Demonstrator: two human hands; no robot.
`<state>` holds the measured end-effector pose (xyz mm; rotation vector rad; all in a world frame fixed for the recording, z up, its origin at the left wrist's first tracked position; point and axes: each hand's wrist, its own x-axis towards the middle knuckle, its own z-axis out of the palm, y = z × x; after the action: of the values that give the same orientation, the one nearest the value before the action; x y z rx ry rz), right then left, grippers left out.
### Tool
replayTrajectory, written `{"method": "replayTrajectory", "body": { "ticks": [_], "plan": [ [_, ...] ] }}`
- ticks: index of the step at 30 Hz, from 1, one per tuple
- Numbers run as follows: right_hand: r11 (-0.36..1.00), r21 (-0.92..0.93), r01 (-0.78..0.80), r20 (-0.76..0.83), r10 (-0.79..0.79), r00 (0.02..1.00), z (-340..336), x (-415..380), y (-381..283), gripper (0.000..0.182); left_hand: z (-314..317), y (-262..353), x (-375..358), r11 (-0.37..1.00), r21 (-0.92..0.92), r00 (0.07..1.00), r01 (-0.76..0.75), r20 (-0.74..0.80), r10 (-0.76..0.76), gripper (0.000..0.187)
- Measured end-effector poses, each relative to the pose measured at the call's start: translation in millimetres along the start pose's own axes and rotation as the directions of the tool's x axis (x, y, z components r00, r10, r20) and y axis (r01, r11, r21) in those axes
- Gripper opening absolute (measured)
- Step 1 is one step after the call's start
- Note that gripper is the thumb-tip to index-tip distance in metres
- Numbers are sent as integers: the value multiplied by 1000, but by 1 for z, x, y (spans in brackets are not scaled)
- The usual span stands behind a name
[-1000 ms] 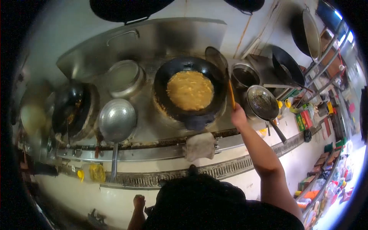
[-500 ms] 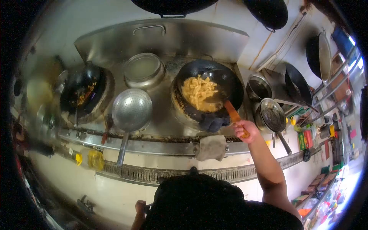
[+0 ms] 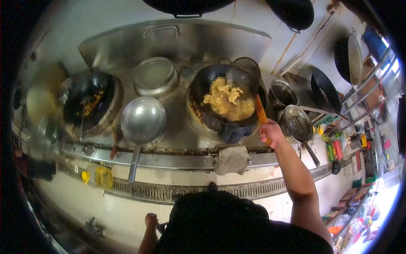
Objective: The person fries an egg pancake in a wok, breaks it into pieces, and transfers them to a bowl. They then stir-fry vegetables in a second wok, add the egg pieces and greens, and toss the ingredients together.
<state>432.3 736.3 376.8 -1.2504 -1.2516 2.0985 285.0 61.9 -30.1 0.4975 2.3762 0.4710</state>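
My right hand [image 3: 270, 133] is wrapped round the orange-brown wooden handle [image 3: 260, 111] of a dark ladle. The round ladle head [image 3: 246, 70] is lifted at the back right of a black wok [image 3: 203, 114]. Pale yellow-brown strips of food [image 3: 230, 101] lie in the wok with some liquid. A dark cloth [image 3: 234, 134] rests on the wok's front rim. My left hand [image 3: 150, 219] hangs low at the left of my body, away from the stove; its fingers are too small and unclear to read.
A perforated strainer [image 3: 144, 120] lies left of the wok, with a round metal pot [image 3: 155, 76] behind it. Another black wok [image 3: 78, 99] is at far left. A grey cloth [image 3: 232, 161] hangs on the front rail. Right are a pot [image 3: 284, 94] and a strainer [image 3: 299, 123].
The ladle head has risen from the food to the wok's back right. The food has spread and shifted right. My left hand has moved slightly left and up.
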Motion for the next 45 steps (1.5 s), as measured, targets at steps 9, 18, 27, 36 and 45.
{"method": "replayTrajectory", "body": {
  "ticks": [9, 18, 27, 36, 45],
  "plan": [
    [968, -188, -165, -247, 116, 962, 12, -3, 26, 5, -11, 31, -16, 821, 556, 988, -133, 145, 62, 22],
    [721, 462, -517, 290, 428, 856, 38, 11, 9, 11, 42, -23, 8, 677, -735, 995, -29, -85, -50, 21],
    [884, 343, -316, 111, 296, 949, 22, -14, 10, 8, -1, 26, -1, 905, 416, 975, 92, 147, -166, 22],
    [832, 454, -319, 131, 292, 948, 1, 10, 21, 10, 8, 0, -1, 990, 47, 990, -131, -44, 133, 20],
    [921, 313, -232, 66, 223, 973, 8, 22, 27, 13, 30, -5, 20, 674, -663, 912, 326, 33, -409, 20]
  ]
}}
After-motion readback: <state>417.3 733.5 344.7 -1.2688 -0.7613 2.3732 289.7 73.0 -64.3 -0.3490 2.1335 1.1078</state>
